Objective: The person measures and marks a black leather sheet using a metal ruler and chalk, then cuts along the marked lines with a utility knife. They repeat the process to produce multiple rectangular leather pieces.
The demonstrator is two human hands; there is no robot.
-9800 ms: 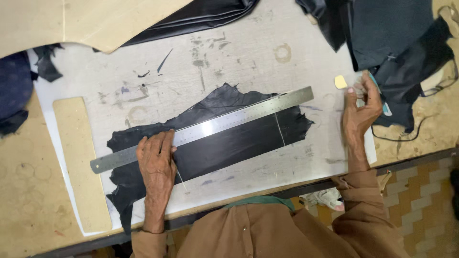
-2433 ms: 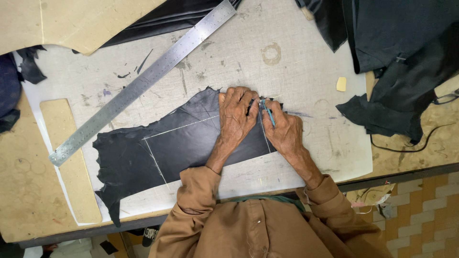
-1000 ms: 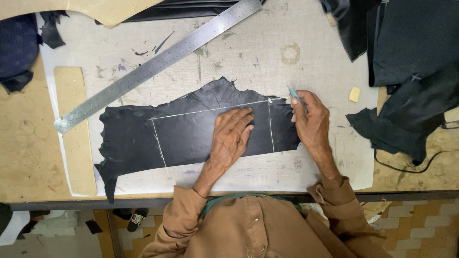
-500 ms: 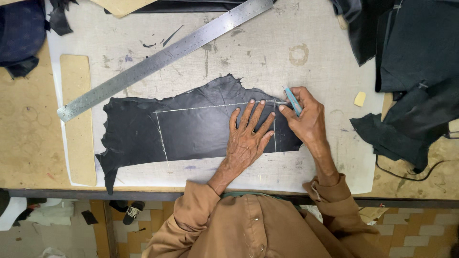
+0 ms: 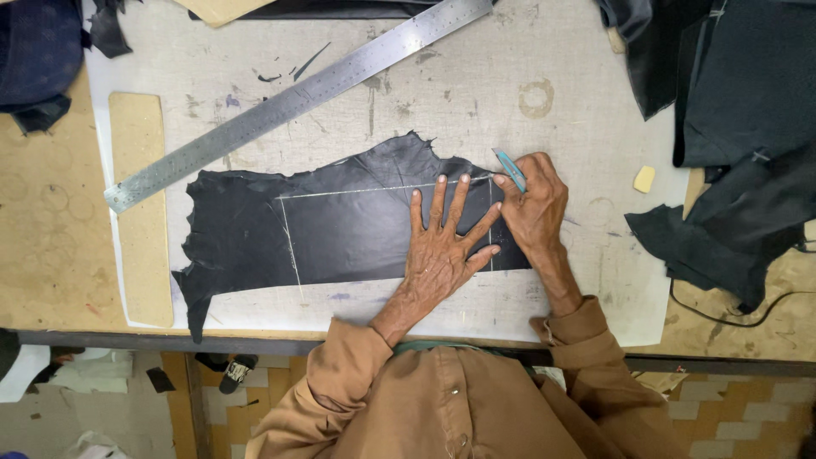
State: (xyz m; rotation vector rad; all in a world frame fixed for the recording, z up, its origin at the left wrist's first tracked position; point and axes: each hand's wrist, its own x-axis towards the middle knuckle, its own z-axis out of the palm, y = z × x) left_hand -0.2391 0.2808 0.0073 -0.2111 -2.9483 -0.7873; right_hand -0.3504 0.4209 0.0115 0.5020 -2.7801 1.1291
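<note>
While the left hand (image 5: 438,246) lies flat with fingers spread wide on the black leather (image 5: 340,225) at frame centre, the right hand (image 5: 535,204) grips a teal knife (image 5: 510,169), fingers closed around it, at the leather's upper right corner where pale marked lines meet. A steel ruler (image 5: 297,95) lies diagonally across the upper surface (image 5: 476,85), apart from the leather. Dark leather pieces (image 5: 731,127) sit at the upper right.

Left hand (image 5: 438,251) flat, palm down, fingers spread and pointing far. Right hand (image 5: 535,204) just right of it, fingers curled closed in a pinch grip; both forearms angled inward, sleeved.
</note>
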